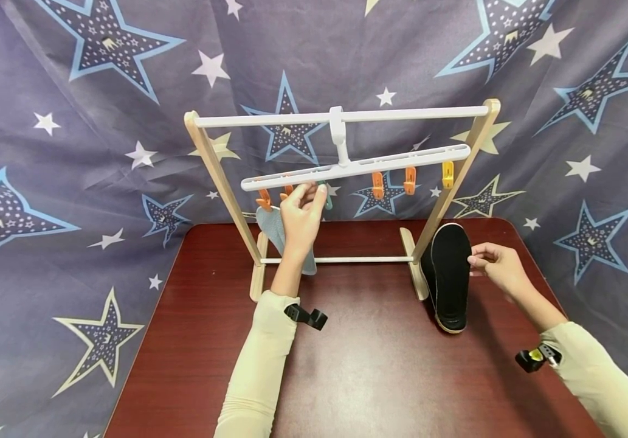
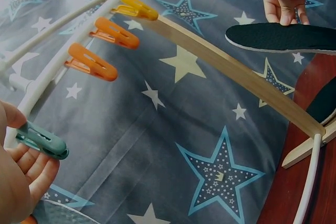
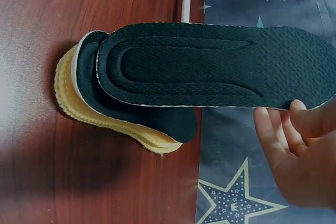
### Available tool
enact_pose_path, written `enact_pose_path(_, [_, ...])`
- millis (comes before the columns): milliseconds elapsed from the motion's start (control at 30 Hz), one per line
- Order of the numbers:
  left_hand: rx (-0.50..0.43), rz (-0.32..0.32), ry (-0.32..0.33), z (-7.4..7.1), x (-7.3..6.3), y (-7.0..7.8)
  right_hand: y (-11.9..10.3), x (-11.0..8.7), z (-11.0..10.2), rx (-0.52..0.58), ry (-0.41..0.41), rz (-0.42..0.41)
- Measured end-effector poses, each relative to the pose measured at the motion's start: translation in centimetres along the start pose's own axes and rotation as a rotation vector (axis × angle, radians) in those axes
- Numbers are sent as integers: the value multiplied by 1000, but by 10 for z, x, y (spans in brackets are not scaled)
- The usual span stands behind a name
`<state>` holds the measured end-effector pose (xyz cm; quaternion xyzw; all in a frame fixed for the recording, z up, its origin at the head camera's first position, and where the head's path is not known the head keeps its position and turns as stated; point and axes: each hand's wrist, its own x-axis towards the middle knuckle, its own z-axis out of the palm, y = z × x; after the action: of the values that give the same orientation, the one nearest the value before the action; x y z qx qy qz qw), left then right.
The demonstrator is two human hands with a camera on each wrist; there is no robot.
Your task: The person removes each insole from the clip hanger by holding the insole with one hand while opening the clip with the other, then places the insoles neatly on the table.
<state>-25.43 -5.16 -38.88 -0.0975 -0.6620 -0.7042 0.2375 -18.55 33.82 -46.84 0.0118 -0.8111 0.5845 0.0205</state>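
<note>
My left hand (image 1: 301,219) is raised under the white clip hanger (image 1: 401,161). Its thumb and fingers pinch a green clip (image 2: 43,140) that hangs from the bar. My right hand (image 1: 496,264) pinches the edge of a black insole (image 3: 184,66) between thumb and fingers, holding it above a stack. The stack on the table has another black insole (image 3: 136,111) on top of yellowish insoles (image 3: 65,87). A grey-blue insole (image 1: 271,224) hangs at the hanger's left end by orange clips (image 1: 264,200); my left hand and forearm cover part of it.
A wooden stand (image 1: 220,182) with a white top rod (image 1: 412,113) carries the hanger. Two orange clips (image 1: 377,185) and a yellow clip (image 1: 447,174) hang on its right half. Everything stands on a reddish-brown table (image 1: 357,353) before a star-patterned cloth (image 1: 127,152).
</note>
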Motion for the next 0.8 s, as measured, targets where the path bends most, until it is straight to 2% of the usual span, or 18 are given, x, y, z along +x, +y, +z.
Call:
enact_pose_path(333, [-3, -11, -13, -1, -1, 3, 2, -2, 2, 29, 60, 3])
enact_pose_path(800, [-21, -15, -11, 0, -3, 5, 8, 2, 0, 8, 90, -4])
